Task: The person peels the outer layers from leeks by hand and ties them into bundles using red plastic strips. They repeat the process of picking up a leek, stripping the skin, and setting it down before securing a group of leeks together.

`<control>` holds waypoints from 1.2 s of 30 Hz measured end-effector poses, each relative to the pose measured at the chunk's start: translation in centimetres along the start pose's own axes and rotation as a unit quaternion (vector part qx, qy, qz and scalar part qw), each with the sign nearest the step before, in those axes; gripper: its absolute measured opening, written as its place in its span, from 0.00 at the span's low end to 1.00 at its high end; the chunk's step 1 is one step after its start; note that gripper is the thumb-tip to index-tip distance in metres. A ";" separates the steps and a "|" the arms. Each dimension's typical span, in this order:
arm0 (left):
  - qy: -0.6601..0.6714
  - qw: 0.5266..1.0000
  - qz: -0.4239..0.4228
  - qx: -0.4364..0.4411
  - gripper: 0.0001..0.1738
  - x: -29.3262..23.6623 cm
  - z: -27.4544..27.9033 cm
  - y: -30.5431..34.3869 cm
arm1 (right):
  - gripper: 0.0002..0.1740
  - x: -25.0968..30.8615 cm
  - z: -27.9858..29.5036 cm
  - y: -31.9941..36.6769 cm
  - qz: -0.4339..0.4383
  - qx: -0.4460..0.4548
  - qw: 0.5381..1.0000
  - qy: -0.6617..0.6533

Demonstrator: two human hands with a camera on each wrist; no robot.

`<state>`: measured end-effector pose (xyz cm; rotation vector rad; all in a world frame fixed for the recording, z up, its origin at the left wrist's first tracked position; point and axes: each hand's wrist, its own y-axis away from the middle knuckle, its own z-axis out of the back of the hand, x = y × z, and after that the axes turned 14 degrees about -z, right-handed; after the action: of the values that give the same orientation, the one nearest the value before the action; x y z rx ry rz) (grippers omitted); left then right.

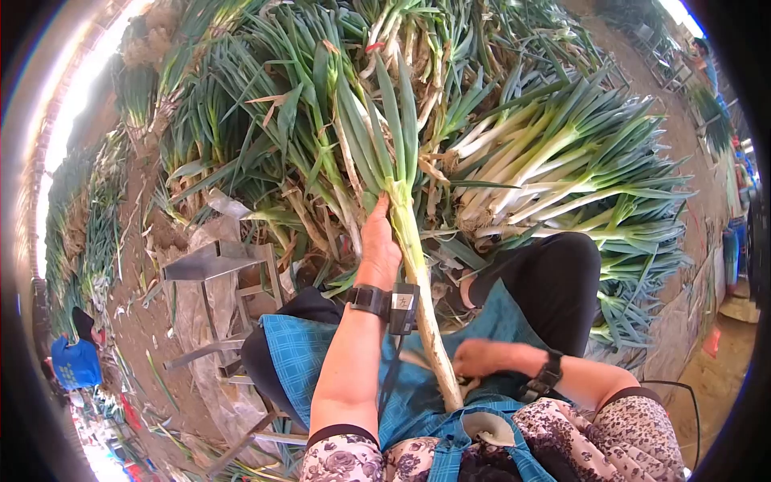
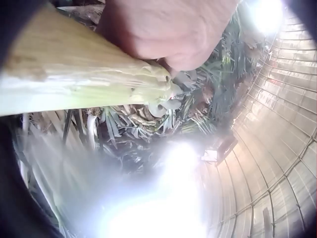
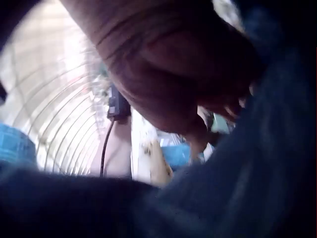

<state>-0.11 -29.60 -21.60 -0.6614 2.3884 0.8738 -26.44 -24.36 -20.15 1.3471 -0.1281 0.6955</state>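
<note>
My left hand (image 1: pixel 381 243) grips a long green onion (image 1: pixel 414 257) just below where its leaves fan out. The stalk slants down across my lap, its pale lower end near my waist. In the left wrist view, the curled fingers (image 2: pixel 163 29) wrap the stalk (image 2: pixel 89 82). Close to the lower stalk is my right hand (image 1: pixel 494 358), blurred, its fingers bent toward the stalk. A pale strip (image 1: pixel 415 360) shows on the stalk's other side. In the right wrist view my right hand (image 3: pixel 168 74) is dark, and I cannot tell whether its fingers pinch anything.
A pile of green onions (image 1: pixel 554 161) with white stalks lies at right. Uncleaned ones (image 1: pixel 233 120) are heaped ahead and left. A metal stool (image 1: pixel 213 263) stands by my left knee. A blue apron (image 1: pixel 305 345) covers my lap. A blue bag (image 1: pixel 76 363) lies far left.
</note>
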 end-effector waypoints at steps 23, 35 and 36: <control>-0.500 0.800 -0.293 0.157 0.33 -9.7 -8.7 7.3 | 0.22 11.9 20.9 -0.9 0.355 -0.155 0.733 -0.559; -0.176 0.903 -0.376 0.108 0.31 -21.7 -8.1 10.2 | 0.16 9.3 11.4 -1.9 0.250 -0.101 0.934 -0.235; -0.176 0.899 -0.382 0.124 0.31 -21.0 -7.6 11.4 | 0.16 9.2 11.1 -1.7 0.259 -0.098 0.933 -0.230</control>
<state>6.71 -21.60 1.20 -1.1101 1.6477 0.2997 -14.90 -31.17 -14.49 1.2677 -0.9349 0.7644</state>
